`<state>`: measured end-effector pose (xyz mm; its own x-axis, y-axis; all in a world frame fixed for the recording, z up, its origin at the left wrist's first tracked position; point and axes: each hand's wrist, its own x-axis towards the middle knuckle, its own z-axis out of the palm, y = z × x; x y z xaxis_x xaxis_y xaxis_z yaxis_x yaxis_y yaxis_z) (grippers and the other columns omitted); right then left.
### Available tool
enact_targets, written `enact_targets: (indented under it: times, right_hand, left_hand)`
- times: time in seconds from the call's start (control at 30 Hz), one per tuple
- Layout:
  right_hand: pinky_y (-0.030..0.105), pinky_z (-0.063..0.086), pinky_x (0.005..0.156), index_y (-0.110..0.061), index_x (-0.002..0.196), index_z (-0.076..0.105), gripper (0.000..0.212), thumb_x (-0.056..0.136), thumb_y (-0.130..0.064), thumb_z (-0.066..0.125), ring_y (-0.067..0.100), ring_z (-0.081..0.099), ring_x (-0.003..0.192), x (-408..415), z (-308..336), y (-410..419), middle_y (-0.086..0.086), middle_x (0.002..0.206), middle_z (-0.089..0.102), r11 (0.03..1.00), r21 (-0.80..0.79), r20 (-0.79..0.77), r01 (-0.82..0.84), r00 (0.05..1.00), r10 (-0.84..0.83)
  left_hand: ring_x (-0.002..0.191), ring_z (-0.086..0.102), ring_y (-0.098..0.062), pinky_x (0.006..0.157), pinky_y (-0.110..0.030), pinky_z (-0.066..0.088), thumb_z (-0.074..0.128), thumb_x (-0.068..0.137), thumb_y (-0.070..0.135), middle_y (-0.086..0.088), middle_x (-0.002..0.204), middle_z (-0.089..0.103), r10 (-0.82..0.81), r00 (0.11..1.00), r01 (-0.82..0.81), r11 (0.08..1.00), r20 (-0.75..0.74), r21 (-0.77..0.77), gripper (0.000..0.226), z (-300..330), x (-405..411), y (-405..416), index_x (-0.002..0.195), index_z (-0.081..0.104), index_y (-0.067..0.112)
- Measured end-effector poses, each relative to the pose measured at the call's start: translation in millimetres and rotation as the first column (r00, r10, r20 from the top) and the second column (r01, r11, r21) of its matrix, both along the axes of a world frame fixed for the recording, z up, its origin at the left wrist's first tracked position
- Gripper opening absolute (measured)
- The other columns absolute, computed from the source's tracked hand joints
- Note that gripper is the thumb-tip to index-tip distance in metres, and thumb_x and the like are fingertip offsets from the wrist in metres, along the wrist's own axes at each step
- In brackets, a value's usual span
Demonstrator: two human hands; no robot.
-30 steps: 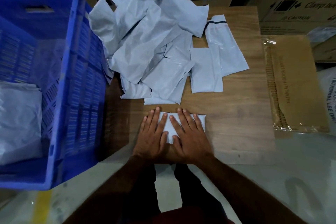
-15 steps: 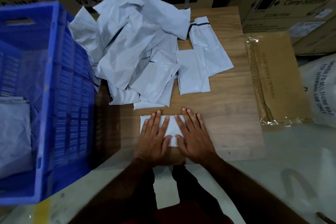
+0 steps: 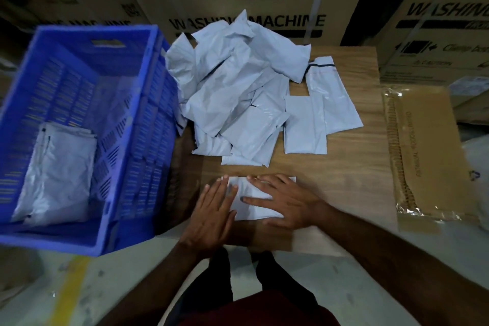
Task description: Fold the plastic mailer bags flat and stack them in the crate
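Head view: a folded mailer (image 3: 260,198) is lying on the wooden board (image 3: 352,167) under the flat, released right hand (image 3: 287,200); the left hand (image 3: 211,216), fingers straight, is touching its left edge. Beyond it the loose mailer pile (image 3: 238,92) is sprawling; left of it the blue crate (image 3: 148,124) is holding stacked mailers (image 3: 58,172).

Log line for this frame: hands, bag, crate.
left hand flat on folded mailer | right hand pressing it | crate holds stacked bags

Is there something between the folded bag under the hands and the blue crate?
Only the crate's near side wall stands between; the folded mailer must be lifted over it. The board between them looks bare.
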<state>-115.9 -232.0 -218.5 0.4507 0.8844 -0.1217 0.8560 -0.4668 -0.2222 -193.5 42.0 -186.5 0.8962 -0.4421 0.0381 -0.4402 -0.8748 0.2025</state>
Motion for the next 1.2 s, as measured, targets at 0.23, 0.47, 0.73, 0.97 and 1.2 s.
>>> enact_targets:
  times: [0.23, 0.47, 0.73, 0.97, 1.2]
  right_hand:
    - [0.055, 0.036, 0.112, -0.035, 0.163, 0.029, 0.076, 0.093, -0.048, 0.055, 0.038, 0.037, 0.142, -24.9, -1.8, 37.5, 0.015, 0.170, 0.025, 0.978, -0.017, 0.107, 0.208, 0.973, -0.205]
    - [0.051, 0.055, 0.096, -0.029, 0.161, 0.036, 0.074, 0.094, -0.055, 0.055, 0.038, 0.055, 0.134, -34.4, 4.3, 41.7, 0.016, 0.161, 0.043, 0.953, -0.176, 0.008, 0.248, 0.968, -0.250]
    - [0.046, 0.051, 0.084, -0.031, 0.163, 0.032, 0.082, 0.083, -0.038, 0.049, 0.031, 0.052, 0.120, -22.7, 65.1, 31.9, 0.013, 0.167, 0.034, 0.875, 0.033, 0.024, 0.484, 0.874, -0.485]
    - [0.050, 0.054, 0.088, -0.029, 0.160, 0.038, 0.087, 0.080, -0.035, 0.070, 0.034, 0.053, 0.120, 27.9, 128.2, 73.3, 0.017, 0.164, 0.035, 0.773, 0.205, 0.078, 0.600, 0.777, -0.624]
    - [0.046, 0.051, 0.084, -0.028, 0.158, 0.042, 0.088, 0.075, -0.031, 0.072, 0.035, 0.054, 0.117, 45.8, 173.6, 154.3, 0.016, 0.166, 0.033, 0.698, 0.323, 0.056, 0.640, 0.723, -0.689]
  left_hand:
    - [0.154, 0.029, -0.036, 0.125, -0.051, 0.021, 0.028, 0.111, 0.033, -0.025, 0.164, 0.030, 0.026, 0.999, -0.026, 1.000, 0.041, 0.002, 0.055, 17.1, -0.5, 2.2, 0.154, 0.044, 0.003]
    - [0.154, 0.029, -0.035, 0.120, -0.055, 0.027, 0.037, 0.107, 0.031, -0.022, 0.166, 0.027, 0.012, 0.996, -0.019, 0.996, 0.088, 0.085, 0.054, 29.2, 5.0, 4.5, 0.154, 0.045, 0.005]
    - [0.158, 0.019, -0.029, 0.125, -0.054, 0.024, 0.040, 0.106, 0.033, -0.017, 0.169, 0.022, 0.055, 0.987, -0.068, 0.995, 0.151, 0.079, 0.052, 83.8, 34.9, 3.7, 0.153, 0.047, 0.010]
    - [0.153, 0.031, -0.036, 0.123, -0.055, 0.019, 0.022, 0.111, 0.041, -0.021, 0.166, 0.029, 0.156, 0.964, -0.167, 0.985, 0.215, 0.033, 0.058, 141.9, 69.4, 25.2, 0.152, 0.050, 0.010]
    - [0.156, 0.024, -0.034, 0.125, -0.054, 0.016, 0.038, 0.105, 0.039, -0.018, 0.169, 0.021, 0.255, 0.916, -0.275, 0.961, 0.310, 0.024, 0.059, 176.1, 87.3, 96.5, 0.158, 0.041, 0.014]
